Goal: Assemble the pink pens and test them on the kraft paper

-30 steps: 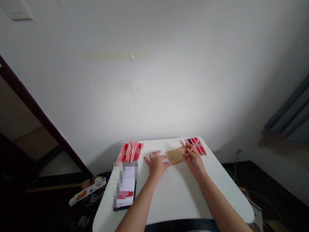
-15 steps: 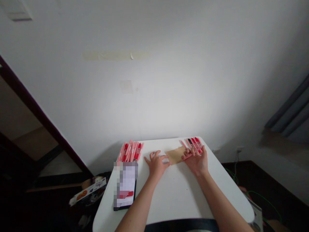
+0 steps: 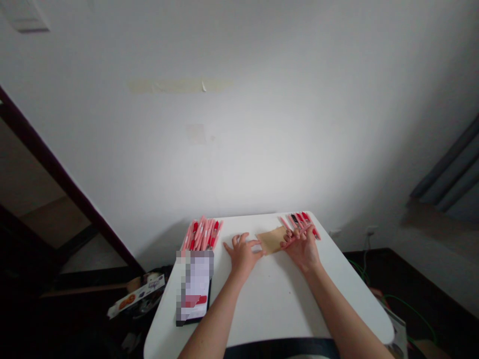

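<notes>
A small brown paper piece [image 3: 270,240], like kraft paper, lies on the white table between my hands. My left hand [image 3: 242,255] rests at its left edge with the fingers spread, and the thumb and forefinger tips touch or nearly touch the paper. My right hand [image 3: 304,252] is turned partly palm up with its fingers curled round a pink pen [image 3: 290,243]. That pen slants up to the right over the paper's right end, which the hand partly hides. Behind the right hand lies a row of pink, red and black pens [image 3: 304,218].
A pile of pink and red pens [image 3: 202,234] lies at the table's back left. In front of it is a phone [image 3: 196,289] with a blurred screen. The white table [image 3: 269,309] stands against a wall [image 3: 239,164]. Green cables [image 3: 411,309] run along the floor at right.
My right hand has shifted slightly left, its thumb moving inward along the pink pen. More of a red pen behind it shows. My left hand and the paper look unmoved.
</notes>
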Demonstrator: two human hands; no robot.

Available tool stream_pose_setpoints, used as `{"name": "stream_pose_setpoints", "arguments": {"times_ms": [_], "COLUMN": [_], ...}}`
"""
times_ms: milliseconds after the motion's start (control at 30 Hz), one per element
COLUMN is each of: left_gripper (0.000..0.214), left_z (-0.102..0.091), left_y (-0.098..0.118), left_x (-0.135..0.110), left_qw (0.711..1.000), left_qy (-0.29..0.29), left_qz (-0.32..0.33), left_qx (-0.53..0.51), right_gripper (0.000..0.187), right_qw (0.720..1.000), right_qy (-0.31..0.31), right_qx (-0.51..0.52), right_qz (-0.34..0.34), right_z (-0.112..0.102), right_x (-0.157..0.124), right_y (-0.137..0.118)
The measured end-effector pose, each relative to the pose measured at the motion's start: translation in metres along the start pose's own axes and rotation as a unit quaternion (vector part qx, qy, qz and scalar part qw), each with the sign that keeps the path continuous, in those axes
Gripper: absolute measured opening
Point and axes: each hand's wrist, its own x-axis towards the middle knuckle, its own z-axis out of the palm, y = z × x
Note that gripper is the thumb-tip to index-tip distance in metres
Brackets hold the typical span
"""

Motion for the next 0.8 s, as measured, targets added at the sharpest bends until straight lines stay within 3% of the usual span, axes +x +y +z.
{"name": "stream_pose_setpoints", "arguments": {"times_ms": [233, 400, 567, 800], "left_gripper": [0.035, 0.032, 0.042, 0.039], "left_z": [-0.003, 0.000, -0.003, 0.001], "left_y": [0.002, 0.001, 0.001, -0.006], "left_x": [-0.001, -0.002, -0.002, 0.008], "left_qw": [1.000, 0.999, 0.998, 0.994], "left_qy": [-0.011, 0.018, 0.020, 0.054], "left_qz": [-0.005, 0.008, -0.004, -0.033], "left_qx": [0.004, 0.030, 0.060, 0.084], "right_gripper": [0.055, 0.043, 0.042, 0.034], "right_qw": [0.999, 0.999, 0.999, 0.996], "right_qy": [0.022, 0.023, 0.031, 0.037], "right_qx": [0.042, 0.042, 0.041, 0.069], "right_qz": [0.022, 0.027, 0.016, 0.034], "right_z": [0.004, 0.001, -0.003, -0.003], "right_x": [0.001, 0.002, 0.003, 0.004], "right_y": [-0.002, 0.002, 0.005, 0.006]}}
